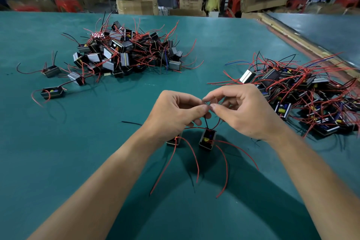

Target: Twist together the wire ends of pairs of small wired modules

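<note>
Left hand [175, 111], right hand [239, 111]: thumb and forefinger pinched on wires [206, 122], tips nearly meeting; bare ends hidden. Below fingers: one module [207, 139] clear, second module [173, 143] half behind wrist.

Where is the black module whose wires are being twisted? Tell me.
Head view, centre: the black open-topped module is just below the right hand, beside a second module under the left hand.

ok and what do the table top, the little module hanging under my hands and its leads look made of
Table top: teal mat, matte, likely rubber or vinyl; soft even sheen, no grain.
Module: black casing, probably plastic; yellow and blue parts show inside its open face.
Leads: thin flexible insulation, likely plastic, red or black; they bend in loose curves.
</note>
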